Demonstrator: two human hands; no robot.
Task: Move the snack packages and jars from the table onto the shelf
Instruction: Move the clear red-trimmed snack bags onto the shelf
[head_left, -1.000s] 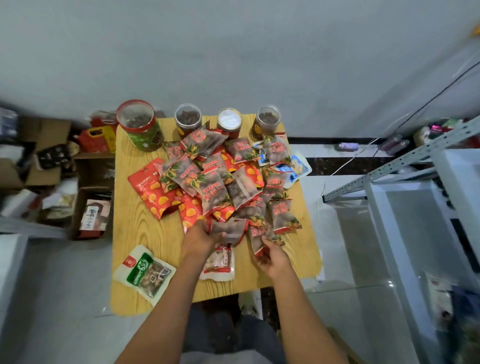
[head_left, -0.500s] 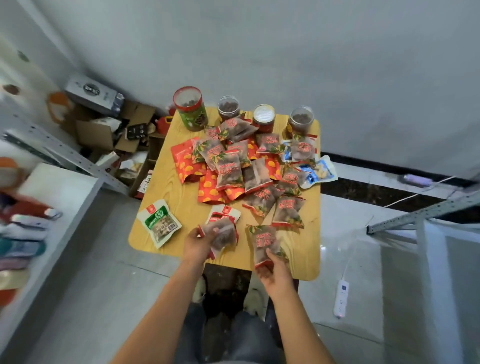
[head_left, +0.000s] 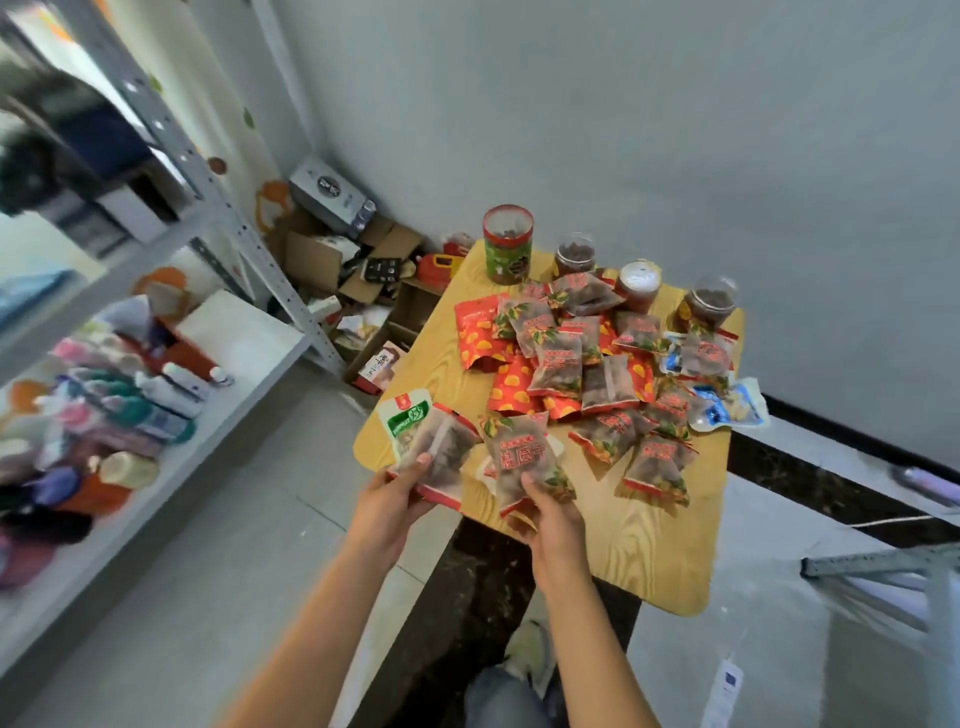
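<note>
My left hand (head_left: 399, 492) grips a translucent snack packet (head_left: 441, 453) lifted above the table's near left corner. My right hand (head_left: 549, 514) pinches a second packet with red lettering (head_left: 524, 458) by its lower edge. Behind them a heap of several red and translucent snack packets (head_left: 582, 358) covers the wooden table (head_left: 654, 551). A green-and-white packet (head_left: 404, 420) lies at the left edge, partly hidden by the held packet. A tall red-rimmed green jar (head_left: 508, 244) and three small clear jars (head_left: 574, 253) stand along the far edge. The grey metal shelf (head_left: 228, 338) is at the left.
The shelf's lower board holds several colourful bottles and pouches (head_left: 104, 415). Cardboard boxes and clutter (head_left: 343, 260) fill the corner between shelf and table. Another metal shelf frame (head_left: 883, 566) stands at the right, with a white power strip (head_left: 724, 686) on the grey floor.
Both hands have lifted their packets off the table. The view has swung left, bringing the shelf and its bottles into sight.
</note>
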